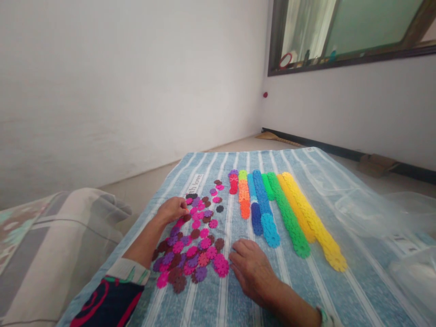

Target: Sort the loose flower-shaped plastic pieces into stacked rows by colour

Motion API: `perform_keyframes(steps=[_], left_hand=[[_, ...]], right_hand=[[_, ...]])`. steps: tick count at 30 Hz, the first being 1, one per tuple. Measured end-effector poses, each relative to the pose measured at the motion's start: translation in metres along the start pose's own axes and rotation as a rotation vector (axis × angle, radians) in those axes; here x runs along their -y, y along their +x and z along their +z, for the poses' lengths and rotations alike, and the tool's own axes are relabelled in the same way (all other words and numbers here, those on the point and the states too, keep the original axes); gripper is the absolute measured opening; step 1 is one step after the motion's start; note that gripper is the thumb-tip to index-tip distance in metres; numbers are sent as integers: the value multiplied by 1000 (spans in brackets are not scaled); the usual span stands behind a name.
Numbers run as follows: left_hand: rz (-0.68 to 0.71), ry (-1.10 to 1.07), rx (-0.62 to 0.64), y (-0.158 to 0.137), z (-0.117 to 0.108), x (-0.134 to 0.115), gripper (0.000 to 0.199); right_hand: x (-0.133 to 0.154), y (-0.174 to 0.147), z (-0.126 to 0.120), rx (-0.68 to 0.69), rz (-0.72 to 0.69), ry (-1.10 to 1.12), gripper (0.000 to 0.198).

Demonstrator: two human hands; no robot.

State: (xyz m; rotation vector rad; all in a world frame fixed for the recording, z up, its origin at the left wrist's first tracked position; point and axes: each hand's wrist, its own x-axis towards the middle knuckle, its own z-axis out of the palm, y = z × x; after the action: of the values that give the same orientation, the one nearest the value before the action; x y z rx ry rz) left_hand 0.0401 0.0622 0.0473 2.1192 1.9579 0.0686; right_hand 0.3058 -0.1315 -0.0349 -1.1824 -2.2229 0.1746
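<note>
My left hand (173, 210) reaches over the far left edge of a loose pile of flower-shaped plastic discs (194, 260), pink, purple, brown and black. Its thumb and fingers are pinched together; whatever lies between them is too small to make out. To the right of the pile, my right hand (252, 271) rests low over the cloth with curled fingers. Its fingertips meet a small overlapping stack of pink discs (221, 265). Beyond it lie overlapping rows of discs sorted by colour: red (233, 185), orange (244, 195), blue (261, 195), green (288, 217) and yellow (315, 222).
A blue-and-white striped cloth (211, 313) covers the table. Clear plastic containers (361, 211) stand at its right side. Left of the table is a fabric-covered seat or bed (78, 236). White walls meet behind, with a window (354, 32) at upper right.
</note>
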Motion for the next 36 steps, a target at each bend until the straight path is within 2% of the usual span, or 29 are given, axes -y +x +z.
perform_keyframes(steps=[4, 7, 11, 13, 16, 19, 22, 25, 29, 36], left_hand=[[14, -19, 15, -1, -3, -1, 4], [-9, 8, 4, -4, -9, -7, 12], [0, 58, -129, -10, -15, -21, 22], [54, -4, -205, -14, -13, -32, 23], [185, -246, -204, -23, 0, -57, 20], [304, -452, -111, -32, 22, -90, 18], [397, -532, -67, -36, 44, -123, 18], [423, -564, -40, -35, 61, -146, 19], [430, -533, -52, -31, 73, -157, 19], [439, -437, -83, -29, 82, -157, 17]], right_hand=[[0, 0, -1, 0, -4, 2, 8], [1, 1, -2, 4, -3, 4, 8], [1, 0, -2, 7, 3, -2, 9], [1, 1, -2, 7, 3, -7, 9], [1, 1, -3, 16, 3, -17, 9], [2, 1, -4, 19, 5, -28, 8], [2, 1, -3, 13, 3, -26, 8], [1, 1, -3, 10, -2, -19, 7], [1, 2, -3, 23, -4, -14, 6], [1, 1, -1, 32, 1, -30, 7]])
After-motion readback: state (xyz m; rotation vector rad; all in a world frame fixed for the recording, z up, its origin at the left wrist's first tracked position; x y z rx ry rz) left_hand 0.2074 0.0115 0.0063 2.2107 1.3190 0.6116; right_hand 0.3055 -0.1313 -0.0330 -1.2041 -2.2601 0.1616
